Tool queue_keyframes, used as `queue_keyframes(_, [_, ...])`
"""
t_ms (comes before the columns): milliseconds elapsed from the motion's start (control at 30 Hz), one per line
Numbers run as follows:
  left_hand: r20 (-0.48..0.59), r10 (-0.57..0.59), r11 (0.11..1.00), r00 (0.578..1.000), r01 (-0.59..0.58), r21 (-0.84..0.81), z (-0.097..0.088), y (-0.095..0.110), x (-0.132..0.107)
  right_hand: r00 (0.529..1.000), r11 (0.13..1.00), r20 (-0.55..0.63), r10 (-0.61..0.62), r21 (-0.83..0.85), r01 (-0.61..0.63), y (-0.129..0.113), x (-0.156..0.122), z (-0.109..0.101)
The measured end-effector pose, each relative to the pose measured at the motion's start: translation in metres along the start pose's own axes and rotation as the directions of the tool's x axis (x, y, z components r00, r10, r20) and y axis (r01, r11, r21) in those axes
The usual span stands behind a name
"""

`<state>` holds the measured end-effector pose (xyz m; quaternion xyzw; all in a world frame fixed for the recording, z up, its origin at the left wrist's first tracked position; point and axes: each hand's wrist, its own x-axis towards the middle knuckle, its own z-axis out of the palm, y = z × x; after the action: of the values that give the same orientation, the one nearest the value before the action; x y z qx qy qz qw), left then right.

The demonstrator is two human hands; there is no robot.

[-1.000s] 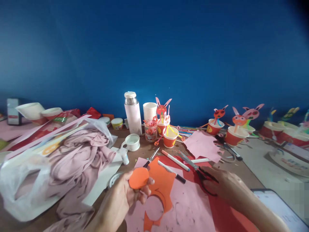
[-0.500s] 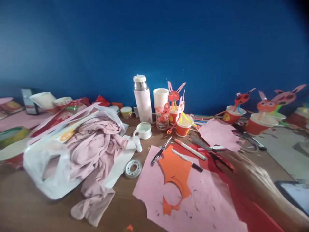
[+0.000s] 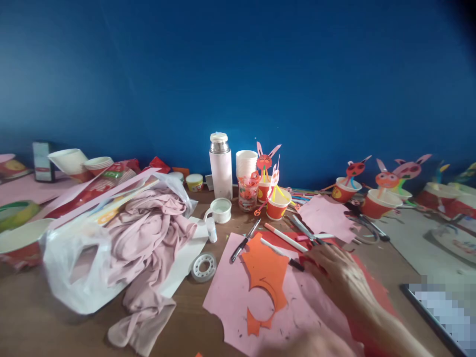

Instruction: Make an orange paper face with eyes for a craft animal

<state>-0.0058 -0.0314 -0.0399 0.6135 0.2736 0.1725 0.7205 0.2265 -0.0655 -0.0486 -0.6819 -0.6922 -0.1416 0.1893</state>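
Observation:
My right hand point(image 3: 336, 270) is over the scissors point(image 3: 305, 228), its fingers curled down on the black handles, which it mostly hides. The blades point away, toward the cups. Beneath lies red paper point(image 3: 374, 277). Close to the fingertips is a black-capped white marker point(image 3: 277, 249). A blurred shape at the bottom edge looks like my left hand point(image 3: 305, 344); its fingers cannot be made out. It is over the pink paper point(image 3: 226, 292), which carries an orange paper offcut point(image 3: 266, 263) with a round cut-out. A black pen point(image 3: 245, 240) and an orange-capped marker point(image 3: 284, 237) lie nearby.
At left, a plastic bag point(image 3: 78, 277) and pink cloth point(image 3: 148, 248) cover much of the table. A tape roll point(image 3: 212, 267), mug point(image 3: 222, 210) and thermos point(image 3: 220, 171) stand mid-table. Paper cups with rabbit figures point(image 3: 381, 203) are at right, with a phone point(image 3: 427, 312) in front.
My right hand has moved left and over the scissors' handles. A blurred hand shape has come in at the bottom edge. The camera view has shifted slightly up and right.

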Motion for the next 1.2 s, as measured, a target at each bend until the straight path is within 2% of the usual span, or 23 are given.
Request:
queue_keyframes(67, [-0.095, 0.050, 0.999, 0.994, -0.052, -0.016, -0.001, 0.019, -0.003, 0.998, 1.000, 0.064, -0.024, -0.013, 0.025, -0.009, 0.001, 0.002])
queue_keyframes(100, [-0.207, 0.067, 0.997, 0.976, -0.074, -0.025, -0.003, 0.026, -0.003, 0.996, 0.999, 0.082, -0.032, -0.019, 0.034, -0.013, 0.001, 0.003])
queue_keyframes(167, [-0.292, 0.102, 0.995, 0.951, -0.102, 0.016, -0.012, 0.036, -0.003, 0.993, 0.999, 0.108, -0.044, -0.022, 0.047, -0.018, 0.002, 0.004])
queue_keyframes(300, [-0.376, 0.121, 0.991, 0.919, -0.093, 0.092, -0.030, 0.030, 0.004, 0.992, 0.999, 0.120, -0.033, -0.025, 0.037, -0.015, 0.004, 0.002])
queue_keyframes(400, [-0.406, 0.099, 0.993, 0.909, -0.064, 0.098, -0.036, 0.020, 0.008, 0.997, 0.999, 0.061, 0.042, -0.038, -0.039, -0.004, 0.006, -0.003])
queue_keyframes(500, [-0.400, 0.113, 0.984, 0.910, -0.046, 0.172, -0.040, 0.019, 0.005, 0.994, 0.994, -0.004, 0.107, -0.038, -0.107, 0.009, 0.006, -0.006])
queue_keyframes(600, [-0.317, 0.143, 0.953, 0.938, -0.044, 0.300, -0.044, 0.021, 0.000, 0.984, 0.984, -0.020, 0.178, 0.008, -0.177, 0.019, 0.003, -0.008])
queue_keyframes(667, [-0.274, 0.109, 0.933, 0.955, -0.004, 0.359, -0.046, 0.020, -0.002, 0.970, 0.968, -0.013, 0.244, 0.056, -0.243, 0.024, 0.002, -0.011])
queue_keyframes(767, [-0.270, 0.083, 0.886, 0.959, 0.053, 0.461, -0.048, 0.016, -0.002, 0.941, 0.933, -0.001, 0.339, 0.128, -0.336, 0.024, 0.001, -0.015])
queue_keyframes(867, [-0.241, 0.131, 0.805, 0.962, 0.038, 0.592, -0.051, 0.014, -0.002, 0.917, 0.907, 0.000, 0.398, 0.147, -0.394, 0.016, 0.001, -0.018])
queue_keyframes(933, [-0.210, 0.149, 0.741, 0.966, 0.032, 0.670, -0.052, 0.015, -0.002, 0.932, 0.926, -0.002, 0.362, 0.117, -0.360, 0.010, 0.000, -0.017])
queue_keyframes(1067, [-0.175, 0.247, 0.609, 0.953, -0.012, 0.793, -0.050, 0.016, -0.003, 0.988, 0.992, -0.092, 0.125, -0.003, -0.126, -0.002, -0.002, -0.014])
queue_keyframes(1133, [-0.144, 0.288, 0.497, 0.947, -0.019, 0.868, -0.048, 0.017, -0.004, 0.995, 0.999, -0.100, 0.032, -0.028, -0.035, -0.010, -0.003, -0.013])
queue_keyframes(1200, [-0.116, 0.300, 0.372, 0.947, -0.004, 0.928, -0.046, 0.016, -0.004, 0.998, 0.999, -0.035, -0.047, 0.019, 0.047, -0.021, -0.004, -0.014])
